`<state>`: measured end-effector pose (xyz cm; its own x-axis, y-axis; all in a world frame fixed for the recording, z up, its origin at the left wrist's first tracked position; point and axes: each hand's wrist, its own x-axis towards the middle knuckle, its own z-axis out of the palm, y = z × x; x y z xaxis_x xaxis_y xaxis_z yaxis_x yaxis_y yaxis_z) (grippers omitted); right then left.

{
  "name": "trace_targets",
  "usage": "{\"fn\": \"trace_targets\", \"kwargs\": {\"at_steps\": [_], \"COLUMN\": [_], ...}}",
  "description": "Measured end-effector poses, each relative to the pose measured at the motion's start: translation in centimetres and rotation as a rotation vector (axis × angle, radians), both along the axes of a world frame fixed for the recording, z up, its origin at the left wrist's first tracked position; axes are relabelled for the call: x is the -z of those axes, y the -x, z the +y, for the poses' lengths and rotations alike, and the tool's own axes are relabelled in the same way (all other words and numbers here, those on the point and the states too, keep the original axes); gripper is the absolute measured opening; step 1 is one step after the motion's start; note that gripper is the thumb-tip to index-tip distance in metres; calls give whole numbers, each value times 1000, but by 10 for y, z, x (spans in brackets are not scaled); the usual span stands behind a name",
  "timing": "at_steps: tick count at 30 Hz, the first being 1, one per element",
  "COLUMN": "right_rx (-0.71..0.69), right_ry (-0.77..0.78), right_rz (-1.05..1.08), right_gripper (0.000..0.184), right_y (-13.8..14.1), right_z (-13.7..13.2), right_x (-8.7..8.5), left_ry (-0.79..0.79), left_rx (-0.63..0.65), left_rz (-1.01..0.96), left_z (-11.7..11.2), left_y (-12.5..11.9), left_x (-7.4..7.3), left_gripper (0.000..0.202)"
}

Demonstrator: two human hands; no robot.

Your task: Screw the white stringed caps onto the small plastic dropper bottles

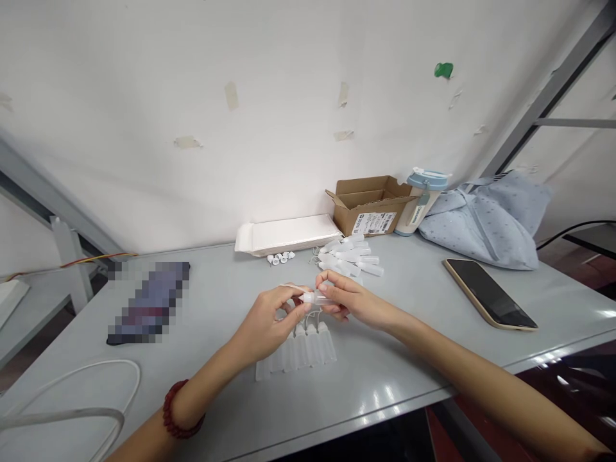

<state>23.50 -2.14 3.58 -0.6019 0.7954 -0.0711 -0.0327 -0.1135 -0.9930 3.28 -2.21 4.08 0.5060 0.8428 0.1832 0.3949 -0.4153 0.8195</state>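
Note:
Both my hands meet above the middle of the grey table, pinching one small translucent plastic bottle between them. My left hand grips its cap end with closed fingers. My right hand holds the bottle's body, fingers curled round it. Just below my hands a row of several capped bottles lies side by side on the table. A loose pile of uncapped bottles lies farther back, and a few small white caps sit to its left.
A white flat box and an open cardboard box stand by the wall. A tumbler, a blue cloth bag and a phone are at the right. A white cable loops at the left front, near a blurred dark object.

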Motion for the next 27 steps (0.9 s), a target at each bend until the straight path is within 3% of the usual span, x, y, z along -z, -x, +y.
{"fn": "trace_targets", "kwargs": {"at_steps": [5,10,12,14,16,19,21,27], "right_rx": [-4,185,216,234,237,167,140,271], "right_ry": [-81,-554,-665,-674,-575,-340,-296,-626], "right_rz": [-48,-407,-473,-464,-400,-228,-167,-350], "right_gripper": [26,21,23,26,33,42,42,30], "right_y": [1,2,2,3,3,2,1,-1], "right_z": [-2,-5,-5,-3,-1,3,4,0], "right_x": [-3,-9,-10,-9,-6,-3,-2,-7], "left_ry": [247,310,345,363,288,-29,-159,159], "left_rx": [5,-51,-49,-25,-25,-98,-131,-104], "left_rz": [-51,-115,-141,-165,-160,-92,-55,-98], "left_z": [-1,3,4,3,0,-4,-6,-4], "left_y": [-1,-3,-3,-4,-4,-6,-7,-8], "left_x": [-7,-4,-3,-3,-3,-2,-1,-2], "left_gripper": [32,38,38,38,32,19,16,37]}}
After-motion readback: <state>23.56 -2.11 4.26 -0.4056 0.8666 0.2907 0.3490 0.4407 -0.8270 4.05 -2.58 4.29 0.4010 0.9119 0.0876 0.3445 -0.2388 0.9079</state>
